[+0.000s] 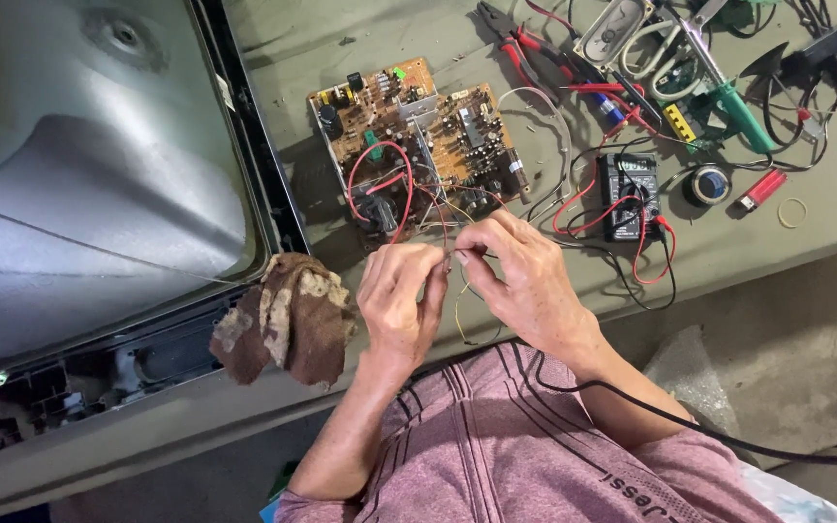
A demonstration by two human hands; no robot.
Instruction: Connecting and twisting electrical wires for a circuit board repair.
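Yellow wire (458,312), thin, curved, dangling

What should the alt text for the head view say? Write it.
Both hands, left hand and right hand, pinch thin wires together above a grey bench. Beyond them lies a brown circuit board, with a black multimeter and a brown rag nearby.

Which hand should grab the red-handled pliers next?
Right, probably. The right hand is on the same side as the red-handled metal pliers; the left hand would have to cross over it. Both hands pinch thin yellowish wires.
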